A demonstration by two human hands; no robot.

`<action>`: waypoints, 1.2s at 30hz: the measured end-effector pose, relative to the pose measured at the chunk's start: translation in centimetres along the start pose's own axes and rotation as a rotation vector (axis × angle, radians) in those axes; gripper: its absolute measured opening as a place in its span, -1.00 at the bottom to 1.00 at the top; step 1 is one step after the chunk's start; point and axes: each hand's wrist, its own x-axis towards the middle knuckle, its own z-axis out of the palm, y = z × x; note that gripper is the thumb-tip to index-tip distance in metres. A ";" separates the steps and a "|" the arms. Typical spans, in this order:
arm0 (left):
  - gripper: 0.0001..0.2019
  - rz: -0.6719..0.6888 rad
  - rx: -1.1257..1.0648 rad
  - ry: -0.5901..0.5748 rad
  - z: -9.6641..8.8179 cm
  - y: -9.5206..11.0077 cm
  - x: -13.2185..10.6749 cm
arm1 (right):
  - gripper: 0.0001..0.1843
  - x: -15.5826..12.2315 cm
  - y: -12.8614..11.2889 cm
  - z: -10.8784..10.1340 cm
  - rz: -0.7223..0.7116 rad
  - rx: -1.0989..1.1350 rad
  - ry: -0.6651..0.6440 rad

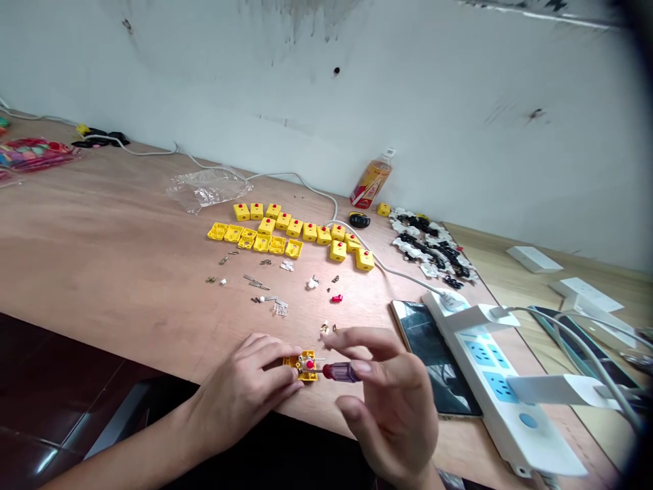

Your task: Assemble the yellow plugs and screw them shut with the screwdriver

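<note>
In the head view, a small screwdriver lies nearly level across the lower middle of the frame, tip pointing left, purple handle to the right. The right hand holds that handle by its right end, the other fingers spread loosely. Its tip meets an open yellow switch housing, whose red button faces up. The left hand grips the housing's left end, fingers close together, hiding how far its long axis runs.
</note>
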 end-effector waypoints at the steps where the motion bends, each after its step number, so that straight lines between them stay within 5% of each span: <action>1: -0.91 -0.001 0.000 0.000 0.0 0.0 0.0 | -0.62 -0.1 0.0 0.0 0.030 0.014 -0.060; 3: -0.91 -0.005 0.002 -0.007 0.0 0.0 0.0 | -0.51 -0.1 0.1 0.1 0.035 0.023 -0.098; 8: -0.92 0.013 0.005 -0.001 0.0 0.0 -0.1 | -0.38 0.1 0.3 0.3 -0.110 -0.012 0.072; 13: -0.94 -0.012 -0.029 0.006 0.1 0.1 -0.1 | -0.46 -0.1 0.0 0.0 0.045 0.027 -0.117; 18: -0.94 0.007 -0.010 0.024 0.2 0.1 -0.2 | -0.43 0.1 0.2 -0.1 -0.073 -0.032 0.086; 23: -0.92 -0.004 -0.034 0.034 0.1 0.2 -0.2 | -0.51 0.0 0.2 -0.2 0.064 0.049 -0.114; 28: -0.91 -0.019 -0.039 0.017 0.2 0.1 -0.3 | -0.45 0.2 0.5 0.4 -0.107 -0.023 0.120; 33: -0.95 -0.021 -0.071 0.050 0.5 -0.1 -0.4 | -0.54 0.0 0.7 0.3 0.010 0.011 -0.096; 36: -0.93 -0.006 -0.033 0.038 0.5 -0.2 -0.3 | -0.45 0.0 0.6 0.4 -0.107 -0.041 0.054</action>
